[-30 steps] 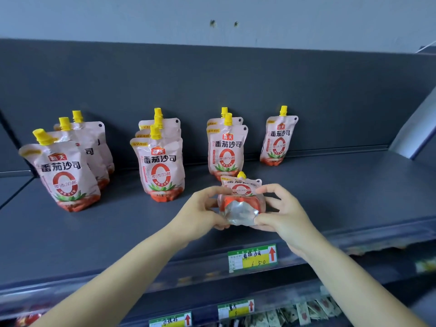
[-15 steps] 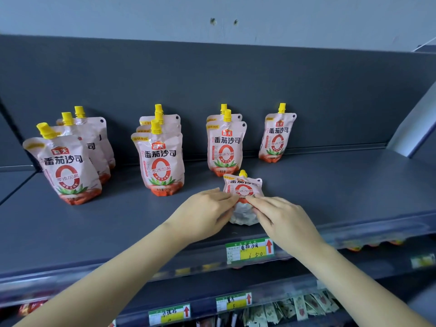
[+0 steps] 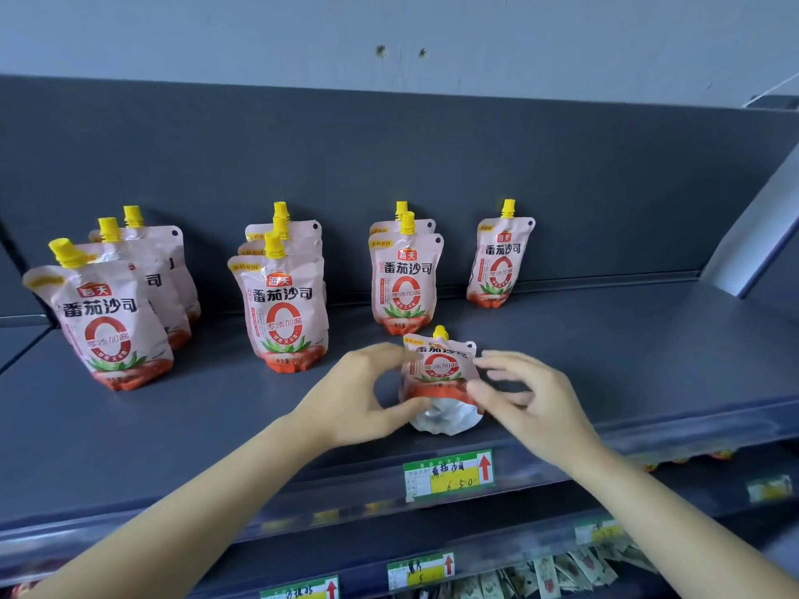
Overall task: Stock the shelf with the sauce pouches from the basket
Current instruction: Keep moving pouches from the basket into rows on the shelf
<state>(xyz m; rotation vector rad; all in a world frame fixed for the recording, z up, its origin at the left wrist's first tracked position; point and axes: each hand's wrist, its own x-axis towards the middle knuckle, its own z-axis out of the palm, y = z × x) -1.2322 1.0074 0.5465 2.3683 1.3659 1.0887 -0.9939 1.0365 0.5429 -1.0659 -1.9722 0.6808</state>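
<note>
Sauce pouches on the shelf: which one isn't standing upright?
The front pouch between the left hand and right hand, near the shelf edge: it leans back, silver base showing. The other pouches stand upright farther back.

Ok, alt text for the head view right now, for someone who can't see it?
Two hands flank a tilted sauce pouch at the front of a grey shelf: left hand holds its side, right hand open beside it. Nine more pouches stand behind in four groups.
</note>
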